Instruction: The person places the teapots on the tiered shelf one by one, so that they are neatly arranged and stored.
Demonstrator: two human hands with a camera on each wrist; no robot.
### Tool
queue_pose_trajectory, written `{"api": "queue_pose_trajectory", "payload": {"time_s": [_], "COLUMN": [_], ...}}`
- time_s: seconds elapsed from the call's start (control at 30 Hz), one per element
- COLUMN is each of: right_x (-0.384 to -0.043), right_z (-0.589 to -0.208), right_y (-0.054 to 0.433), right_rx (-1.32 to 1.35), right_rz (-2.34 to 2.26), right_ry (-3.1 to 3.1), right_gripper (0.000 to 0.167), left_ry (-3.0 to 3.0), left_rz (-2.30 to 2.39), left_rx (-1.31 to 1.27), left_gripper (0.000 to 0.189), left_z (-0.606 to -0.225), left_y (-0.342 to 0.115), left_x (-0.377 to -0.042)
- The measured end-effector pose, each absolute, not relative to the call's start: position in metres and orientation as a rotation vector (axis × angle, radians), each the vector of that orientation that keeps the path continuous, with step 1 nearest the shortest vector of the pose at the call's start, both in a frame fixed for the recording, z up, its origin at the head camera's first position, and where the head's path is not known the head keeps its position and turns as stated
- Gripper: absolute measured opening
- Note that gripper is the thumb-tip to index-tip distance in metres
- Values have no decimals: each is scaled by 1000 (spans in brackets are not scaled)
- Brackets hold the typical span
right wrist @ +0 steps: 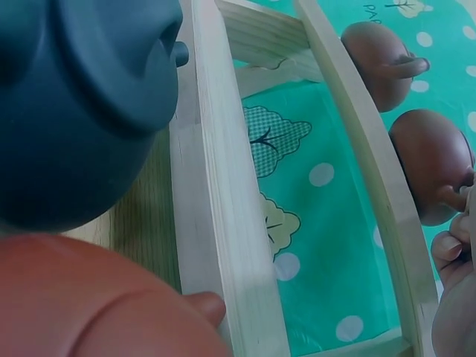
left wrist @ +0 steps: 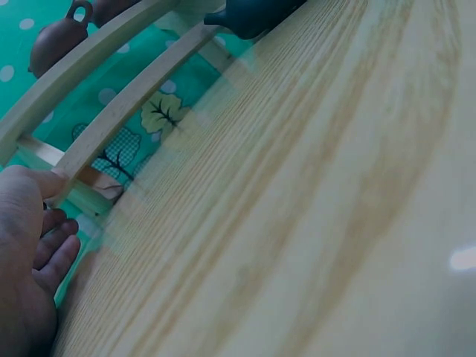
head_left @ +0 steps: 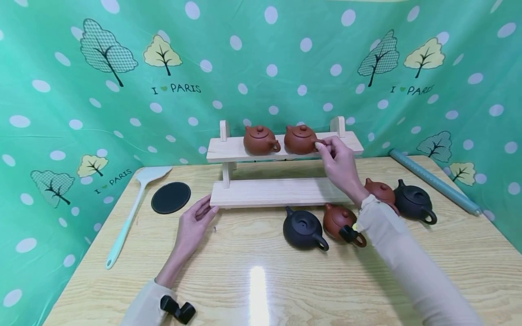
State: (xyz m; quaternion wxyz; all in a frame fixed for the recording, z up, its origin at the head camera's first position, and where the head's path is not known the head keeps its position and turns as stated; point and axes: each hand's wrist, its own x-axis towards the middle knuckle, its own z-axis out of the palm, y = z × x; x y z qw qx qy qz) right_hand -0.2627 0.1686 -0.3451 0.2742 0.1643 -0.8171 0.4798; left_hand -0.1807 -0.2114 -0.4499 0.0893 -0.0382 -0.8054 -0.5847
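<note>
A two-tier wooden shelf stands on the table. Two brown teapots sit on its top board, one on the left and one on the right. My right hand reaches up to the right brown teapot and pinches its handle with the fingertips. My left hand lies on the table with straight fingers, touching the left end of the lower board. In the left wrist view its thumb rests against that board's corner.
In front of the shelf stand a black teapot and a brown teapot. Another brown teapot and a black teapot are behind my right forearm. A pale green spatula, a black round coaster and a blue roll lie on the table.
</note>
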Motion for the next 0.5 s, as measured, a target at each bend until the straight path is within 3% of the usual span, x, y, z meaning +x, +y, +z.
{"api": "queue_pose_trajectory", "payload": {"time_s": [0.5], "right_x": [-265], "right_z": [-343], "right_y": [160], "right_rx": [405], "right_rz": [1308], "right_ry": [-2228], "right_gripper": [21], "left_ry": [-2392], "left_rz": [-1749], "left_rx": [-100], "left_gripper": [52], "left_z": [-449], "left_y": [-210], "left_x": [-180]}}
